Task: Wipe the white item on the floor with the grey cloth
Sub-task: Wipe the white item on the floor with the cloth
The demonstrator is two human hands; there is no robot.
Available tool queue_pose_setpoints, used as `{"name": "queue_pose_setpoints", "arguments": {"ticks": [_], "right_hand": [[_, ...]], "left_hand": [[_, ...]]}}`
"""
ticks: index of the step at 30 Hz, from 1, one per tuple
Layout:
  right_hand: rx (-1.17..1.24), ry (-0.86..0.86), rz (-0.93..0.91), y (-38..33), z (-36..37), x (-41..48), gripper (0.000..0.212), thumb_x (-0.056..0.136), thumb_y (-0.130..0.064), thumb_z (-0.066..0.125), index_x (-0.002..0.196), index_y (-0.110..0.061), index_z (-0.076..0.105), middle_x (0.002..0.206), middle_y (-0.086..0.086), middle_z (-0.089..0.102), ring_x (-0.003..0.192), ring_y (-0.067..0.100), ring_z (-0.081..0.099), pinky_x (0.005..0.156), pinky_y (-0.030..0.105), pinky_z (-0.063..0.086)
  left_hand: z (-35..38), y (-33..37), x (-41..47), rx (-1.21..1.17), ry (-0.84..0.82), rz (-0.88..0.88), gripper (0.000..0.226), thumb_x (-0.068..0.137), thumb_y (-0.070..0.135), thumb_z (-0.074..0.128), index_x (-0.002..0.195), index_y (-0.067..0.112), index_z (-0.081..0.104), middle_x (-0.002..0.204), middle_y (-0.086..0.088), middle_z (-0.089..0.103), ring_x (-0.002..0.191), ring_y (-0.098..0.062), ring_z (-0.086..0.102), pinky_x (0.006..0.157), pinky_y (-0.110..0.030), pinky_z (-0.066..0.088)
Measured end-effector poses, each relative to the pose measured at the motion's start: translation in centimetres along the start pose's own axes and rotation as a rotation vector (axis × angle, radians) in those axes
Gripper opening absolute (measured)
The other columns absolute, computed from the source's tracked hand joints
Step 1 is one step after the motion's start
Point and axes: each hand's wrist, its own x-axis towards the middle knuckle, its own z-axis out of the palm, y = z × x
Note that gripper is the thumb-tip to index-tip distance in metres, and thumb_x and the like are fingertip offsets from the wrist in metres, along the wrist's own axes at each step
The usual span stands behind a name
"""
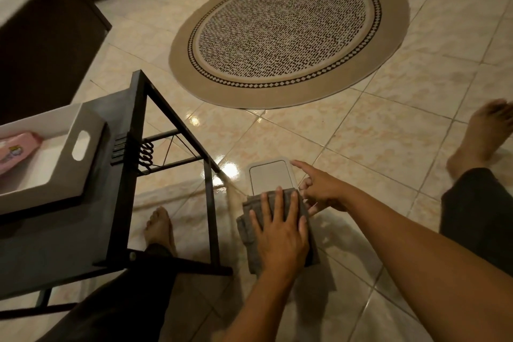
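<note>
Cloth [277, 226] under left hand [280, 239], covering item [268, 176]

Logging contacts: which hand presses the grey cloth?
The left hand, flat on the grey cloth; the right hand steadies the flat white item.

one flat white rectangular item [268, 175], one folded grey cloth [248, 229], one round patterned beige rug [288, 33]. one white handled tray [80, 130], one pink packet [16, 147]. two bare feet [159, 226].
</note>
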Motion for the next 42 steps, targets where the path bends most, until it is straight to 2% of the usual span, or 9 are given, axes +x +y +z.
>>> {"name": "queue_pose_setpoints", "arguments": {"ticks": [6,10,14,19,21,29,35,38,42], "right_hand": [[0.001,0.003,-0.016,-0.4,0.7,-0.4,0.084,0.093,0.012,0.049,0.153,-0.042,0.023,0.09,0.01,0.049,0.066,0.02,0.058,0.056,0.036,0.062],[-0.02,0.007,-0.022,-0.5,0.4,-0.4,0.085,0.092,0.014,0.047,0.152,-0.042,0.024,0.089,0.01,0.049,0.061,0.018,0.057,0.05,0.031,0.058],[-0.018,0.031,-0.023,-0.2,0.7,-0.5,0.083,0.094,0.011,0.049,0.152,-0.042,0.024,0.091,0.011,0.049,0.063,0.019,0.058,0.058,0.038,0.062],[-0.021,0.022,-0.03,-0.2,0.6,-0.4,0.084,0.093,0.011,0.048,0.152,-0.043,0.024,0.092,0.011,0.049,0.061,0.016,0.055,0.052,0.032,0.06],[-0.035,0.023,-0.022,-0.1,0.5,-0.3,0.085,0.092,0.013,0.045,0.152,-0.044,0.024,0.09,0.01,0.05,0.062,0.016,0.053,0.053,0.032,0.06],[-0.033,0.016,-0.011,-0.4,0.7,-0.1,0.087,0.092,0.014,0.043,0.153,-0.044,0.02,0.087,0.013,0.053,0.06,0.016,0.055,0.053,0.032,0.058],[-0.05,0.03,0.0,-0.5,0.8,0.4,0.088,0.092,0.011,0.051,0.153,-0.045,0.021,0.09,0.012,0.054,0.067,0.02,0.06,0.06,0.036,0.062],[-0.076,0.027,-0.017,-1.3,0.7,0.8,0.091,0.089,0.013,0.051,0.153,-0.043,0.02,0.085,0.011,0.053,0.07,0.021,0.059,0.066,0.041,0.063],[-0.094,0.044,-0.036,-1.5,0.8,1.2,0.088,0.09,0.014,0.051,0.153,-0.04,0.022,0.085,0.011,0.052,0.064,0.018,0.058,0.061,0.036,0.06]], "left_hand": [[-1.7,-2.2,-1.0,0.079,-0.089,-0.096,0.074,0.08,0.064,-0.014,0.15,0.045,-0.02,0.16,0.007,-0.031,0.146,-0.024,-0.033,0.114,-0.056,-0.02],[-1.6,-0.1,-0.5,0.081,-0.103,-0.033,0.077,0.081,0.069,-0.016,0.154,0.043,-0.014,0.163,0.005,-0.026,0.147,-0.027,-0.03,0.115,-0.057,-0.019],[-2.4,-1.1,1.0,0.095,-0.116,-0.089,0.069,0.091,0.065,-0.003,0.155,0.041,-0.012,0.164,0.005,-0.025,0.148,-0.026,-0.028,0.113,-0.056,-0.018],[-1.8,0.1,-0.7,0.035,-0.086,-0.058,0.09,0.07,0.075,-0.031,0.153,0.043,-0.015,0.163,0.004,-0.026,0.146,-0.026,-0.032,0.111,-0.054,-0.022],[-1.4,0.3,0.5,0.023,-0.05,-0.057,0.092,0.067,0.07,-0.036,0.153,0.043,-0.014,0.163,0.004,-0.026,0.146,-0.026,-0.032,0.113,-0.054,-0.021],[-3.5,-1.0,7.8,0.065,-0.041,-0.009,0.058,0.106,0.046,0.017,0.157,0.038,-0.009,0.165,0.003,-0.021,0.149,-0.027,-0.025,0.119,-0.059,-0.013],[-4.2,-3.2,9.2,0.024,0.015,-0.092,0.059,0.105,0.046,0.018,0.158,0.036,-0.008,0.166,0.002,-0.02,0.15,-0.026,-0.024,0.119,-0.058,-0.014],[-3.7,-2.7,8.4,0.03,0.013,-0.029,0.061,0.104,0.048,0.017,0.158,0.036,-0.009,0.165,0.003,-0.024,0.149,-0.027,-0.026,0.119,-0.058,-0.013],[-3.6,-2.8,8.7,0.051,0.022,-0.013,0.061,0.103,0.049,0.015,0.158,0.037,-0.009,0.164,0.004,-0.023,0.149,-0.026,-0.025,0.119,-0.056,-0.014]]}}
